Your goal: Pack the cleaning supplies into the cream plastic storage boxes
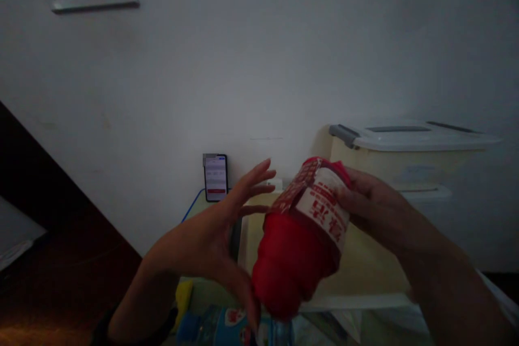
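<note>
Before the pale wall (251, 65) in the head view, a red bottle-shaped object (298, 259) is held up in the air over a cream open tub (368, 275). It is tilted, its narrower end pointing down and to the left; a white label (324, 203) with red characters is wrapped around its wider part. That wider end is gripped by the right hand (379, 205), the thumb laid over the label's side. The left hand (221, 238) is spread wide, its fingers and thumb curved about the object's left side; whether contact is made cannot be told. Beyond it, a lit phone (216, 175) is propped upright against the wall. Near the lower edge, a blue-capped bottle (233, 327) is seen lying on the greenish worktop (208, 293). Farther right, a lidded box (368, 165) is placed by the wall.
</note>
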The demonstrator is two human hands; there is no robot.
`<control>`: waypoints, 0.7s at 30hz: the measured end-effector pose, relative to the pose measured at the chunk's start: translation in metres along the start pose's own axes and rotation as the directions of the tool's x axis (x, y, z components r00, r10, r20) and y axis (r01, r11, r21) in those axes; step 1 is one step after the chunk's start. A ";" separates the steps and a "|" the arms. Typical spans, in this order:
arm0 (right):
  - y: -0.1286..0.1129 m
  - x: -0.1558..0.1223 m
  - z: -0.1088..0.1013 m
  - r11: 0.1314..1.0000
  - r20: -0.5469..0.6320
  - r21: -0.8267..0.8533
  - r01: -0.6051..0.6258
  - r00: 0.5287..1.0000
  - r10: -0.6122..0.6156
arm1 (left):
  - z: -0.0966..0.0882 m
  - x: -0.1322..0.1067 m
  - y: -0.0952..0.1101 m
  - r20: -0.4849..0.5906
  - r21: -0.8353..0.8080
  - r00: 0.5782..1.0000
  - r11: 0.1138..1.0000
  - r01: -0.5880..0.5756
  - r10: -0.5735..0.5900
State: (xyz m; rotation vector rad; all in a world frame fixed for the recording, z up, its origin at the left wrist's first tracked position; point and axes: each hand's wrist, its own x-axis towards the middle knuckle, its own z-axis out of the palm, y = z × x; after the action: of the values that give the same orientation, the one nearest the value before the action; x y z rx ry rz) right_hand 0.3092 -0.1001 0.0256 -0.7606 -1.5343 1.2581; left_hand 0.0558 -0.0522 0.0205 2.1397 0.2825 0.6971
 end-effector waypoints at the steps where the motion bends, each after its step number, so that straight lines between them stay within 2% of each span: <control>1: 0.000 0.001 0.004 0.999 0.041 -0.032 -0.012 0.999 0.014 | 0.001 -0.001 -0.001 0.068 -0.004 0.998 1.000 -0.008 0.008; 3: 0.000 0.002 0.013 0.993 0.060 -0.117 -0.023 0.998 0.030 | 0.005 -0.001 -0.002 0.122 -0.002 0.992 1.000 -0.011 0.011; 6: -0.001 0.000 0.025 0.958 -0.063 -0.280 -0.056 0.997 0.040 | 0.014 0.001 0.001 0.063 0.027 0.998 0.999 -0.017 0.015; 9: -0.001 -0.004 0.036 0.940 -0.123 -0.324 -0.109 0.990 0.072 | 0.020 0.005 0.005 0.024 0.062 0.999 0.997 -0.037 0.036; 12: 0.001 -0.005 0.043 0.955 -0.149 -0.281 -0.094 0.987 0.054 | 0.019 0.006 0.010 0.013 0.096 0.999 0.995 -0.039 0.038; 14: 0.002 -0.003 0.041 0.971 -0.221 -0.232 -0.053 0.975 0.000 | 0.016 0.005 0.013 -0.001 0.099 0.998 0.993 -0.059 0.059; 16: 0.002 0.000 0.037 0.994 -0.315 -0.113 -0.011 0.949 -0.025 | 0.014 0.003 0.015 -0.004 0.087 0.997 0.994 -0.073 0.074; 19: 0.003 0.004 0.033 0.996 -0.416 0.083 -0.012 0.908 0.046 | 0.014 0.003 0.014 -0.012 0.118 0.998 0.991 -0.064 0.066; 21: 0.003 0.006 0.033 0.989 -0.438 0.141 -0.034 0.894 0.093 | 0.016 0.004 0.013 -0.038 0.167 0.997 0.984 -0.058 0.065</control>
State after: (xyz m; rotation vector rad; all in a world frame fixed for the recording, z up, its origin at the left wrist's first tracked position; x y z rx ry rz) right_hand 0.2755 -0.1053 0.0252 -0.9438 -1.0525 1.1224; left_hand 0.0678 -0.0689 0.0241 2.3020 0.3078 0.7798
